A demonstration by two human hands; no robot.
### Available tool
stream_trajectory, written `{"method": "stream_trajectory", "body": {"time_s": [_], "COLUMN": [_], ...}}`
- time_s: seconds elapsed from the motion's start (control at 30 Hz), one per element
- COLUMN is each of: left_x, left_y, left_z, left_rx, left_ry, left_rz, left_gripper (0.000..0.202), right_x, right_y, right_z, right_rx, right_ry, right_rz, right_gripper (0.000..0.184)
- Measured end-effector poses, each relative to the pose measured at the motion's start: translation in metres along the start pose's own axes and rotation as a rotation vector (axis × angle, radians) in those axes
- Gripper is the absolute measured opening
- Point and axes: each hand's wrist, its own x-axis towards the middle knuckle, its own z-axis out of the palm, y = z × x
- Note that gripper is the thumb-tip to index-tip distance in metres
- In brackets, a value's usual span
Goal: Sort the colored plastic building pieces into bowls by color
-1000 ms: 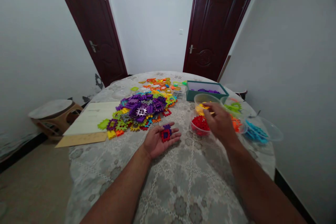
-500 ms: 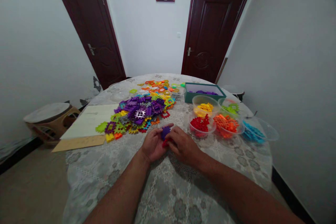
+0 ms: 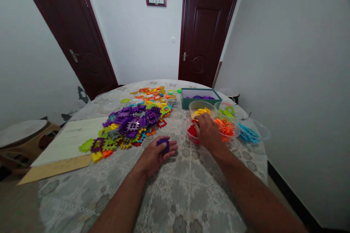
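My left hand (image 3: pixel 155 155) rests on the round table with its fingers curled round a purple plastic piece (image 3: pixel 163 143). My right hand (image 3: pixel 207 131) is stretched over the clear bowl of red pieces (image 3: pixel 190 133), fingers bent down into it; what they hold is hidden. A big heap of mixed purple, green, orange and yellow interlocking pieces (image 3: pixel 133 120) lies just beyond my left hand.
Clear bowls of yellow (image 3: pixel 201 110), orange (image 3: pixel 228 126), green (image 3: pixel 228 109) and blue (image 3: pixel 250 133) pieces stand at the right, behind them a teal box (image 3: pixel 201 97) with purple pieces. A pale board (image 3: pixel 64 142) overhangs the table's left edge. A stool (image 3: pixel 19 140) stands left.
My right hand left my left hand and moved right to the red bowl. The red piece is gone from my left hand, which still grips the purple one. The camera swung rightward.
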Motion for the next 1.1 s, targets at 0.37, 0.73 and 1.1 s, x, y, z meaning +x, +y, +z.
{"method": "stream_trajectory", "body": {"time_s": [0.37, 0.73, 1.1], "left_x": [-0.003, -0.001, 0.010], "left_y": [-0.007, -0.018, -0.012], "left_z": [0.000, -0.002, -0.006], "left_rx": [0.245, 0.219, 0.460], "left_ry": [-0.122, -0.232, 0.046], "left_rz": [0.047, 0.047, 0.165], "left_gripper": [0.048, 0.081, 0.036], "right_x": [-0.021, -0.025, 0.082], "right_y": [-0.057, -0.070, 0.028], "right_z": [0.005, -0.010, -0.044], "right_rx": [0.440, 0.719, 0.403], "right_ry": [-0.291, -0.547, -0.371], "right_rz": [-0.205, -0.049, 0.224], "right_gripper": [0.022, 0.029, 0.027]}}
